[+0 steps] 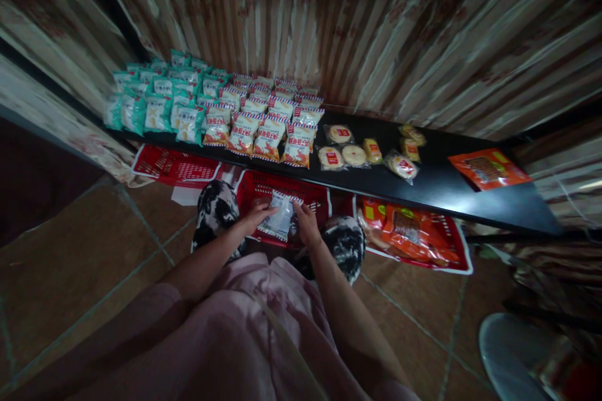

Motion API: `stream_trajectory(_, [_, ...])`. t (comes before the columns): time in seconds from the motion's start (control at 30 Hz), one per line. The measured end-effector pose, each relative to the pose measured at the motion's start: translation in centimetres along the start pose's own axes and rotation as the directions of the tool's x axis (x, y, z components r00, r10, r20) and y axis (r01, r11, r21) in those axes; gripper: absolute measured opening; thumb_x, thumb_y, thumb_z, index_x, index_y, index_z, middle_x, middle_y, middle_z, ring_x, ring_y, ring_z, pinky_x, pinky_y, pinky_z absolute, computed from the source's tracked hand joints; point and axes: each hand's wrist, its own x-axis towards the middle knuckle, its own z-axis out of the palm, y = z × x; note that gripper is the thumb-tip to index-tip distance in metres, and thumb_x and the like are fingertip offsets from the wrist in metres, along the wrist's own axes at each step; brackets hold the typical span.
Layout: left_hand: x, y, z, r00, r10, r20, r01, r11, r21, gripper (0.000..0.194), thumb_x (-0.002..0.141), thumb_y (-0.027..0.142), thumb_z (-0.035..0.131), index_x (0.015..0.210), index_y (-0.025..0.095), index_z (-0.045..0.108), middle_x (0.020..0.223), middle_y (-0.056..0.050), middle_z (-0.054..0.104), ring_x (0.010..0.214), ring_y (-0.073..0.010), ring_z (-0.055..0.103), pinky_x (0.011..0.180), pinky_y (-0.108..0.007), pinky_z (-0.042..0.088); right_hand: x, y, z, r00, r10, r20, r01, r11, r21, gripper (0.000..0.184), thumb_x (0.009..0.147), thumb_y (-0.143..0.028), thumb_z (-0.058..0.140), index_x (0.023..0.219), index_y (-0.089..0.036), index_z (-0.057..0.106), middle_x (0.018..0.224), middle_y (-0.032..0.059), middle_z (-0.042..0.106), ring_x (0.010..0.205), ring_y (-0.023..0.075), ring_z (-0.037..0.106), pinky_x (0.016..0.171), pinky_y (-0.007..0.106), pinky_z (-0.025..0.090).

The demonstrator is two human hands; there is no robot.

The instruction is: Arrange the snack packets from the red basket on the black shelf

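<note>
My left hand [256, 213] and my right hand [305, 220] both grip a clear snack packet with a red-and-blue striped edge [281, 218], one hand on each side of it. I hold it just above a red plastic basket [320, 193] that stands on the floor between my knees. Directly beyond, on a long black shelf [437, 185], lie rows of matching red-and-white snack packets [269, 128].
Teal snack packets [157, 100] fill the shelf's left end. Round cakes in clear wrappers [355, 153] and an orange packet [489, 168] lie further right. A second red basket [174, 166] and a basket of orange packets [414, 232] sit on the tiled floor.
</note>
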Motion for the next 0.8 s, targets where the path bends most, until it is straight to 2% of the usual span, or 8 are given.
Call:
stream_trajectory(0.1, [0.0,-0.1,0.2,1.000,0.009,-0.019,-0.009,1.000,-0.025,0.050,0.057,0.044,0.082,0.095,0.015,0.069,0.084,-0.006,0.072,0.076,-0.0184,0.067,0.073,-0.029,0.051,-0.5,0.2,0.1,0.996,0.069,0.053,-0.074,0.990,0.117,0.042,0.058,-0.054,0.075,0.079,-0.019,0.064,0.063,-0.0030,0.064,0.055,0.0116,0.055,0.053,0.023,0.042])
stream_trajectory(0.23, [0.0,-0.2,0.5,0.999,0.015,-0.041,-0.016,0.999,-0.044,0.048,0.059,0.043,0.081,0.096,0.015,0.068,0.084,-0.005,0.072,0.077,-0.0178,0.066,0.074,-0.029,0.051,-0.8,0.2,0.1,0.991,0.110,0.071,-0.119,0.985,0.127,0.042,0.055,-0.049,0.077,0.081,-0.019,0.064,0.059,-0.0057,0.061,0.049,0.0085,0.051,0.048,0.020,0.038])
stream_trajectory(0.5, [-0.1,-0.4,1.4,0.999,-0.007,-0.031,0.006,0.998,-0.058,0.051,0.058,0.045,0.082,0.096,0.015,0.068,0.086,-0.007,0.072,0.081,-0.0193,0.067,0.077,-0.030,0.052,0.2,0.9,0.0,0.997,0.070,0.016,-0.071,0.992,0.105,0.049,0.047,-0.052,0.079,0.078,-0.017,0.064,0.059,-0.0037,0.064,0.053,0.0113,0.055,0.052,0.023,0.042])
stream_trajectory(0.7, [0.0,-0.8,1.6,0.998,-0.032,-0.049,0.029,0.997,-0.067,0.055,0.053,0.043,0.086,0.097,0.016,0.068,0.087,-0.006,0.073,0.080,-0.0199,0.068,0.078,-0.031,0.053,0.6,0.9,0.2,0.999,0.053,-0.001,-0.053,0.996,0.067,0.051,0.048,-0.055,0.078,0.080,-0.018,0.066,0.060,-0.0025,0.066,0.055,0.0129,0.058,0.052,0.022,0.042])
stream_trajectory(0.8, [0.1,-0.9,1.5,0.997,-0.021,-0.072,0.014,0.995,-0.094,0.056,0.052,0.042,0.086,0.099,0.015,0.068,0.088,-0.007,0.073,0.079,-0.0204,0.069,0.079,-0.032,0.053,0.4,0.7,0.2,0.998,0.048,0.038,-0.050,0.998,0.048,0.052,0.049,-0.058,0.076,0.081,-0.017,0.066,0.064,-0.0007,0.068,0.060,0.0152,0.061,0.055,0.024,0.045])
